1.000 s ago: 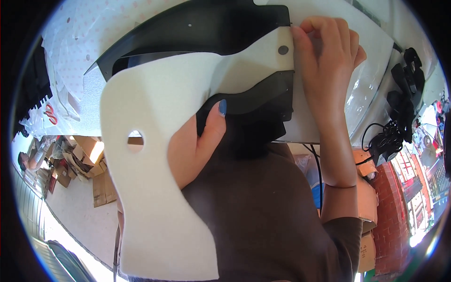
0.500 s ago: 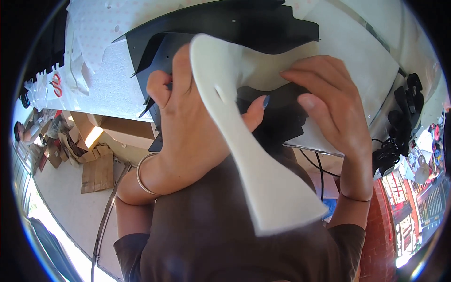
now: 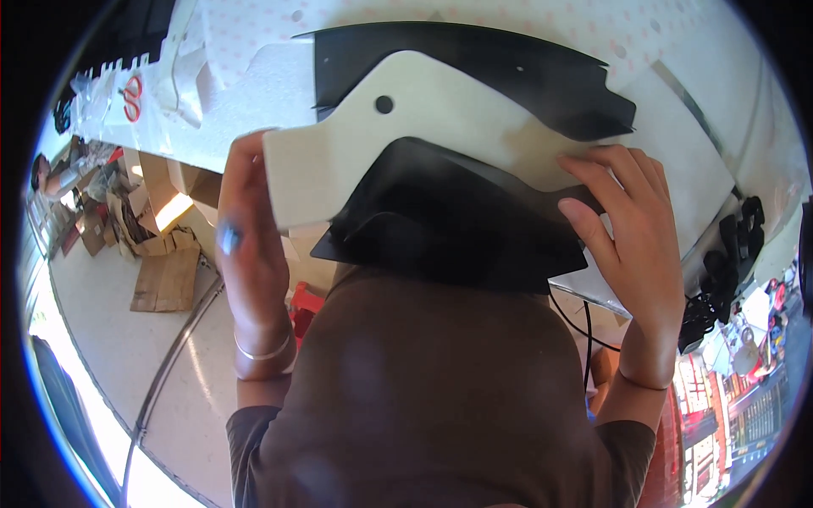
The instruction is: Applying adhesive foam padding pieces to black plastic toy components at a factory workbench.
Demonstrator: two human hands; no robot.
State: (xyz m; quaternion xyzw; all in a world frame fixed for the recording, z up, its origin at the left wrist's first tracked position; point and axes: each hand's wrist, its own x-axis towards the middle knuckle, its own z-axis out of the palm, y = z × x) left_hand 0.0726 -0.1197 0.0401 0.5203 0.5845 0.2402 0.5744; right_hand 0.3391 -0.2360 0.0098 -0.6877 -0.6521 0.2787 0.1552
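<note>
The right hand [image 3: 631,224], thumb and fingers apart, is at one end of a bent, white, felt-like panel [image 3: 466,114]; the left hand [image 3: 254,245], its grip unclear, meets the other. Curved, thin black sheeting [image 3: 457,224] lies beneath, on a white table [image 3: 241,102].

Table [image 3: 690,157]: white top.
Spotted sheet [image 3: 542,21]: pink marks, on the table's far side.
Scissors [image 3: 132,99]: red handles, near the table's left end.
Clear plastic [image 3: 179,93]: crumpled, just right of the scissors.
Straps [image 3: 724,258]: black, at the right.
Cable [image 3: 699,315]: black, bunched just below the straps.
Cords [image 3: 587,326]: black, hanging under the table edge.
Cartons [image 3: 154,186]: brown, piled at the left.
Cardboard [image 3: 165,284]: flat, on the pale floor [image 3: 199,356] before the cartons.
Rod [image 3: 161,381]: thin, dark, bending in the lens.
Person [image 3: 61,182]: small, far left, near the cartons.
Red object [image 3: 306,300]: below table height, partly hidden.
</note>
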